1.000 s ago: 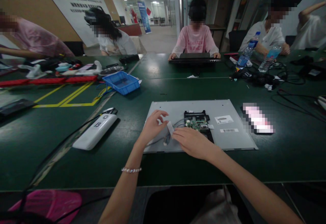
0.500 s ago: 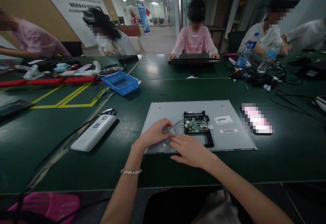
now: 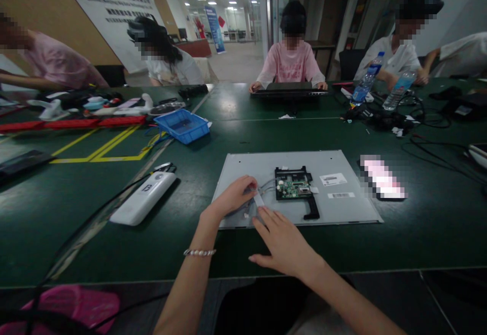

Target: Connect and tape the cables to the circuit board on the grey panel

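A grey metal panel (image 3: 335, 208) lies flat on the green table in front of me. A small green circuit board (image 3: 292, 188) in a black frame sits near the panel's middle, with thin wires (image 3: 268, 182) running left from it. My left hand (image 3: 232, 198) presses a white strip of tape (image 3: 259, 199) down over the wires on the panel. My right hand (image 3: 283, 241) lies flat with fingers spread at the panel's near edge, holding nothing.
A white power bank (image 3: 142, 198) with a cable lies to the left. A blue tray (image 3: 182, 124) stands behind it. A phone (image 3: 382, 177) rests right of the panel. Water bottles (image 3: 367, 78), cables and a laptop (image 3: 289, 89) lie farther back, where several people sit.
My left hand has lowered the tape onto the wires. My right hand has slid back toward me, off the tape, to the panel's near edge.
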A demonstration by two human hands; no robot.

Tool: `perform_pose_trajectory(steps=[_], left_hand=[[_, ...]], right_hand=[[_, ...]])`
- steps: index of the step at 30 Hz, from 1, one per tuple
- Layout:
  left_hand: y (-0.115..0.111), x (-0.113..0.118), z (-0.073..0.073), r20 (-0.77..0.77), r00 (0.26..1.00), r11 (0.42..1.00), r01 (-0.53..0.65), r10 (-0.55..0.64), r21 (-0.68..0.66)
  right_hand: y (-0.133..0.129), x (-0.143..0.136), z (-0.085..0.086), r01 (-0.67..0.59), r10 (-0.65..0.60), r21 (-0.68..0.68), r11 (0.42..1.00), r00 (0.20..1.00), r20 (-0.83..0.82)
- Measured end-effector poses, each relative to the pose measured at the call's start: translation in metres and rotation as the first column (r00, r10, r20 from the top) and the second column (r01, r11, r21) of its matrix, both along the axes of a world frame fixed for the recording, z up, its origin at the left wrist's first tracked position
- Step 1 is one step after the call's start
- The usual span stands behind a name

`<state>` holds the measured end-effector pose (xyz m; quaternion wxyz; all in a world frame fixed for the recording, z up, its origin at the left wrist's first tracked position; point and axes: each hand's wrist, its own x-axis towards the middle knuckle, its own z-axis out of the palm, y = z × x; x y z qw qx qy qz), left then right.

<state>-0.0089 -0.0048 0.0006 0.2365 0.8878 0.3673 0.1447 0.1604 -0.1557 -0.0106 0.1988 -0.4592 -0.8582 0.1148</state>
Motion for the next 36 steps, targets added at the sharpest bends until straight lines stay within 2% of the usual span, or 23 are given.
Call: perform_pose_trajectory(steps=[6,16,19,22,25,29,33,36], left_hand=[[0.000,0.001,-0.003,0.028,1.000,1.000,0.007,-0.007,-0.003],[0.001,-0.001,-0.005,-0.056,0.998,0.998,0.034,-0.030,0.056],[-0.005,0.001,-0.004,-0.097,0.995,0.995,0.016,-0.006,0.103],[-0.017,0.007,-0.002,-0.147,0.987,0.980,-0.039,0.068,0.195],[-0.031,0.015,-0.001,-0.198,0.965,0.951,-0.108,0.170,0.290],[-0.045,0.023,0.001,-0.263,0.928,0.924,-0.166,0.265,0.345],[-0.054,0.026,0.006,-0.298,0.915,0.926,-0.165,0.272,0.338],[-0.059,0.029,0.010,-0.309,0.906,0.927,-0.183,0.288,0.326]], right_hand=[[-0.006,0.000,0.001,0.033,-0.033,-0.008,0.999,0.999,-0.003],[-0.008,-0.001,0.002,0.059,-0.059,-0.013,0.998,0.998,-0.016],[-0.007,0.001,0.002,0.065,-0.065,-0.006,0.998,0.998,-0.016],[-0.008,0.009,0.008,0.056,-0.056,-0.002,0.998,0.997,-0.046],[-0.007,0.030,0.023,0.082,-0.083,-0.011,0.997,0.989,-0.123],[0.005,0.078,0.038,0.257,-0.252,-0.013,0.966,0.937,-0.241],[0.036,0.133,0.033,0.393,-0.390,-0.045,0.918,0.882,-0.265],[0.065,0.162,0.023,0.459,-0.455,-0.042,0.888,0.858,-0.241]])
